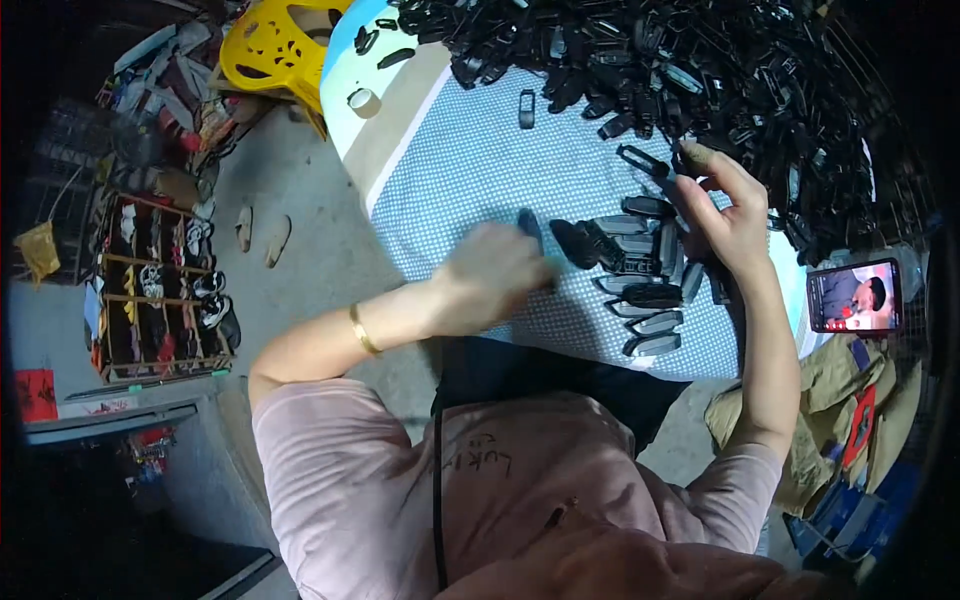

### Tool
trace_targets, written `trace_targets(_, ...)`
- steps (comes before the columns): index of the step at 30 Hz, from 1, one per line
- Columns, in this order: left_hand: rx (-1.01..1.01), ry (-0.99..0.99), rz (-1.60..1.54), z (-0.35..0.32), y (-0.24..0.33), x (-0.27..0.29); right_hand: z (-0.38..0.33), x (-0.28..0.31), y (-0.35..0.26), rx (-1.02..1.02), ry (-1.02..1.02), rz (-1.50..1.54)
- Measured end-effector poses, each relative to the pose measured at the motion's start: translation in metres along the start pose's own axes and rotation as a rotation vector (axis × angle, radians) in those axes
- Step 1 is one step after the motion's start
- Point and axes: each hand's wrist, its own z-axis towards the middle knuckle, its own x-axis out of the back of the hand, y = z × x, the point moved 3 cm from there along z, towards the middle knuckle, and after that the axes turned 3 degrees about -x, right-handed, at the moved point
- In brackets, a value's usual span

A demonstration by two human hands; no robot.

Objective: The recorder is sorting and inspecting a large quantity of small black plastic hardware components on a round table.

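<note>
My right hand is at the edge of a heap of small black plastic parts, its thumb and index finger pinched on a slim black oblong frame. Left of it, my left hand is smeared by motion over the checked cloth. A dark piece shows beside its fingers; whether they hold it I cannot tell. Between my hands lie several grey-and-black oblong pieces, some in a row along the near side. A single black frame lies apart on the cloth.
The round table's blue-white checked cloth spreads under the parts. A roll of tape sits near its left rim. At the right edge stands a lit phone. A yellow chair, slippers and a shoe rack are to the left.
</note>
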Motion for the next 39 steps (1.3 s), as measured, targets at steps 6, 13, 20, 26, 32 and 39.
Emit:
trace_targets(6, 0.806, 0.219, 0.895, -0.090, -0.140, 0.060, -0.003, 0.003, -0.003, 0.005, -0.018, -0.013)
trace_targets(13, 0.824, 0.744, 0.322, -0.163, -0.162, 0.117, 0.001, -0.001, 0.000, -0.031, -0.015, 0.011)
trace_targets(20, 0.020, -0.043, -0.531, -0.038, -0.018, 0.042, -0.008, -0.010, -0.008, 0.087, -0.047, -0.079)
trace_targets(26, 0.742, -0.272, 0.519, -0.173, -0.130, 0.077, -0.006, -0.003, -0.008, 0.068, -0.060, -0.044)
trace_targets(32, 0.809, 0.256, 0.363, -0.204, -0.109, 0.099, 0.000, 0.000, -0.015, 0.106, -0.098, -0.043)
trace_targets(39, 0.086, 0.395, 0.346, -0.105, -0.056, 0.008, -0.007, -0.003, -0.008, 0.125, -0.121, -0.081)
